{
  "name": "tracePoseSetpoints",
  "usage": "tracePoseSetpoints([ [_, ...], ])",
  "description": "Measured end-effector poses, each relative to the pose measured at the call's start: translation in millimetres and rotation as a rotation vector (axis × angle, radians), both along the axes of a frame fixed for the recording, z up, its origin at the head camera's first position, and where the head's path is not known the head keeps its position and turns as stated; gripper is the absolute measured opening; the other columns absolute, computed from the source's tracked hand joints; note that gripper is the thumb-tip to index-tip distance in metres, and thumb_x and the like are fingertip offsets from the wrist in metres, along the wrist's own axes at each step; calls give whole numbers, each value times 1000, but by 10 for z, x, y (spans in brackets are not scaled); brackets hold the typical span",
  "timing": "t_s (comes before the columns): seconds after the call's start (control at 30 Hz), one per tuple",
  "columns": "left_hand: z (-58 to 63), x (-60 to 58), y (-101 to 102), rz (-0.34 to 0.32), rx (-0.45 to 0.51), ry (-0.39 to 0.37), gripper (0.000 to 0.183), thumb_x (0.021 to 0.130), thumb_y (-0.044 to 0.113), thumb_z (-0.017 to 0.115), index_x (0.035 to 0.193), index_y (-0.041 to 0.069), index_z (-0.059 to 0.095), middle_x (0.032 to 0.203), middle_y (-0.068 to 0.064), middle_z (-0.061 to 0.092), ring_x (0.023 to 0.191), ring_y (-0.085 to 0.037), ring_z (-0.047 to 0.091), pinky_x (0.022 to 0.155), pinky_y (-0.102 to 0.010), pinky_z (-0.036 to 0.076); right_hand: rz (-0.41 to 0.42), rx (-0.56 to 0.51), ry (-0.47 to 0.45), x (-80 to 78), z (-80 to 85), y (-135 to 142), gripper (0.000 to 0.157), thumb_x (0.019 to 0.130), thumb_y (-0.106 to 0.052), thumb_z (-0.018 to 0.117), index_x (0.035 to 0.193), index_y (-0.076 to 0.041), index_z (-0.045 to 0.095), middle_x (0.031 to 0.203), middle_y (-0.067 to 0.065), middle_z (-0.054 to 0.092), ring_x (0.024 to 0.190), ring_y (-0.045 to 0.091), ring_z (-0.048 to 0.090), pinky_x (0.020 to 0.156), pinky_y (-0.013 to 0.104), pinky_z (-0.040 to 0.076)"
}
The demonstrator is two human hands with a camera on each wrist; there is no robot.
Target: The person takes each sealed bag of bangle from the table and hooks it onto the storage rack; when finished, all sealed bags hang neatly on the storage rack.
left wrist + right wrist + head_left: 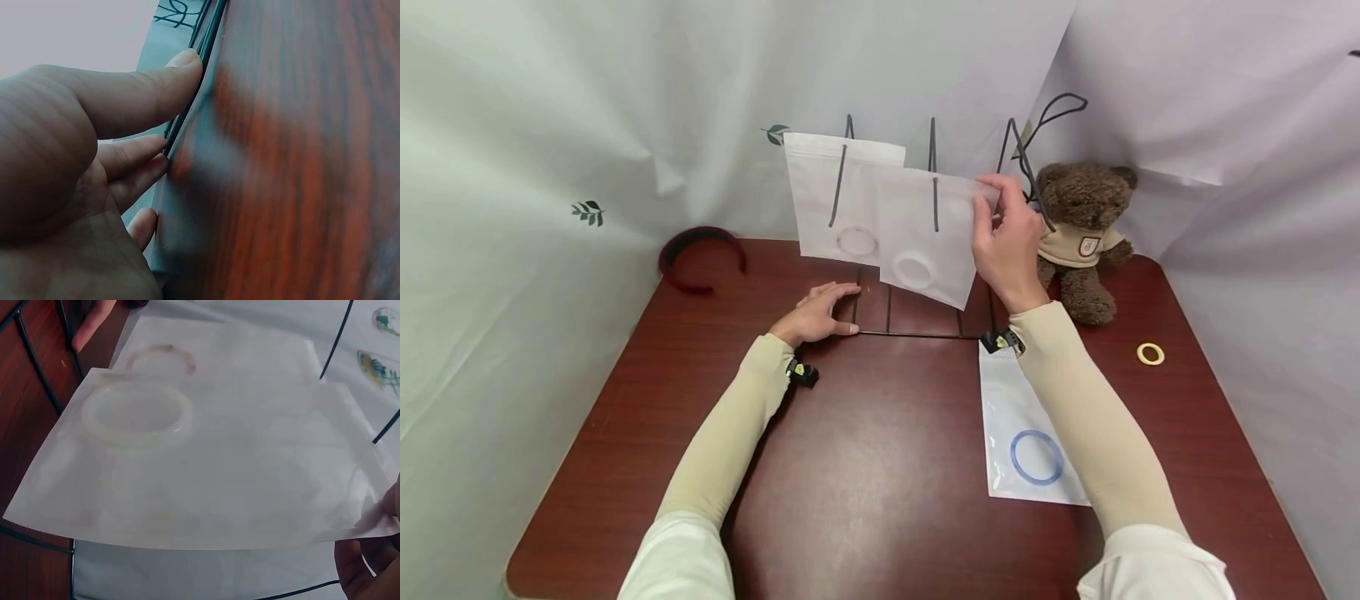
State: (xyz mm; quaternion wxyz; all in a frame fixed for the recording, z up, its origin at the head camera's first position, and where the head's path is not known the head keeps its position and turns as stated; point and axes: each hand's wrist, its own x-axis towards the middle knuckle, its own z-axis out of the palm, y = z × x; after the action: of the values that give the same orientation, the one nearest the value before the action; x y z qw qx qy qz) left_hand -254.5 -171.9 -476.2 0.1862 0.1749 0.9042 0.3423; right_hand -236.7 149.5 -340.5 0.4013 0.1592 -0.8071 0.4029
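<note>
Your left hand (pixel 816 312) is resting, fingers loosely extended, against the rack (pixel 917 335) base, your right hand (pixel 1011 246) is pinching the pouch (pixel 906 225) on the middle hook (pixel 936 204), probably seating it; next likely calls for gentle release.

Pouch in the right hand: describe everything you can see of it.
The pouch looks like thin, whitish, translucent plastic, roughly rectangular, with a pale ring showing through near its lower edge. It hangs slightly tilted, the middle hook coming through near its top edge. In the head view, it overlaps the neighbouring pouch; the right hand pinches its upper right corner.
</note>
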Motion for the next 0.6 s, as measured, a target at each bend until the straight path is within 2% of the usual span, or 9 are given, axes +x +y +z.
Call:
tracePoseSetpoints([
  [0.17,6,9,0,-2,-8,5,82,93,29,82,164,20,41,173,-8,32,166,-32,8,129,-65,3,-17,-28,-41,-158,10,-24,27,109,-17,55,127,-3,68,79,18,63,68,24,58,72,27,49],
  [0.4,39,-3,7,-11,4,2,82,93,28,82,163,19,41,173,-8,32,165,-34,8,129,-66,4,-37,-70,-57,-346,41,-47,27,108,-15,56,129,-4,68,78,15,58,66,16,48,69,24,40],
  [0.6,31,-2,13,-16,0,18,82,92,26,82,163,18,42,172,-10,33,163,-41,11,128,-66,5,-48,-66,-42,-494,30,-67,29,109,-19,55,130,-4,68,81,19,61,67,18,49,70,25,44],
])
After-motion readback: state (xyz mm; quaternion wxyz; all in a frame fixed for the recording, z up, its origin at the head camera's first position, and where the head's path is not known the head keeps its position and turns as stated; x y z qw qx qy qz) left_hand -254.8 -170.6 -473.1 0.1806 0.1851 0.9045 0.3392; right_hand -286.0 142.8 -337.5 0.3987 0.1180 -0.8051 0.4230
